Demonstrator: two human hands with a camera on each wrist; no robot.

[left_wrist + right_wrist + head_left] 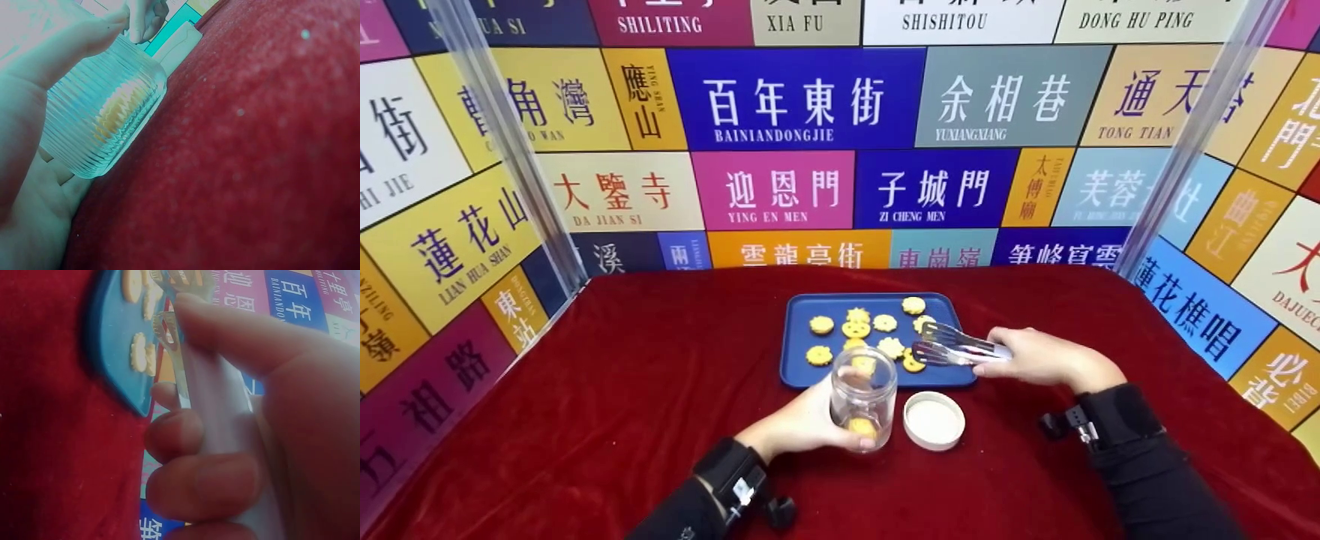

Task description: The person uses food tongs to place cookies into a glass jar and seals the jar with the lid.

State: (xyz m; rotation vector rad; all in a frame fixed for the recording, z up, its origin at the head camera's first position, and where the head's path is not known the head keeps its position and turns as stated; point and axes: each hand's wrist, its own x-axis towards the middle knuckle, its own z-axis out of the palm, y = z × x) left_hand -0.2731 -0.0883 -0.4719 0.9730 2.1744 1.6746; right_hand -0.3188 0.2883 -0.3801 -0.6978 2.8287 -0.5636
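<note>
My left hand [802, 421] grips a clear ribbed glass jar [877, 401] around its side, just in front of the tray. A yellow cookie [121, 109] lies at the bottom of the jar, seen through the glass in the left wrist view. My right hand [1035, 356] holds metal tongs [960, 349] by the handles, fingers curled round them in the right wrist view. The tongs' tips stand apart over the right side of a blue tray [799, 375]. Several yellow cookies [820, 355] are spread on that tray. Whether the tips touch a cookie, I cannot tell.
A round white lid [934, 421] lies on the red cloth [675, 375], right of the jar and in front of the tray. Panels with place names [795, 97] stand behind and at both sides of the table.
</note>
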